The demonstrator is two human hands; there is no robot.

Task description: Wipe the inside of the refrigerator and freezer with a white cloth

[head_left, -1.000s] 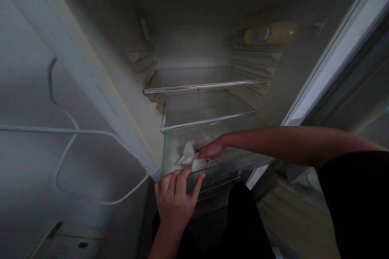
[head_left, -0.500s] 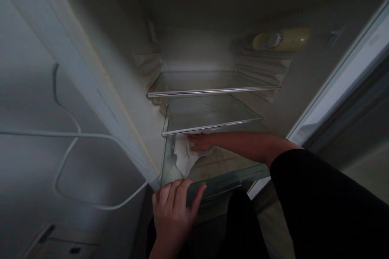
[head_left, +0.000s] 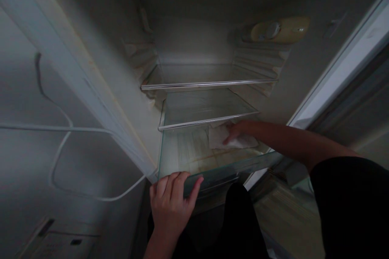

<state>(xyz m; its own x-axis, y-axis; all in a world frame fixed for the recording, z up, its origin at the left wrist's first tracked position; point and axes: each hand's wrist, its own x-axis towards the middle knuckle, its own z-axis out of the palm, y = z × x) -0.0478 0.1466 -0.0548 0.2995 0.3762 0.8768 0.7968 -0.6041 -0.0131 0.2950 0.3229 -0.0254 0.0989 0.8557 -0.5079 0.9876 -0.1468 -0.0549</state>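
Fingers [head_left: 176, 185] of the left hand [head_left: 170, 206], together, grip the drawer [head_left: 231, 170] near its front left corner, presumably bracing it; the right hand [head_left: 235, 129], finger spread unclear, rests on the cloth [head_left: 216, 139] toward its back right corner.

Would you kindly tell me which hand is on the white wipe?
The right hand, reaching farther in, is on the white wipe; the left hand holds the clear front edge.

Below two glass shelves [head_left: 206, 105], the left hand [head_left: 172, 202] grips the clear drawer [head_left: 231, 170] by its front edge; inside, the right hand [head_left: 235, 131] lies on a white wipe [head_left: 216, 136] (brownish streaks [head_left: 209, 156] mark the floor).
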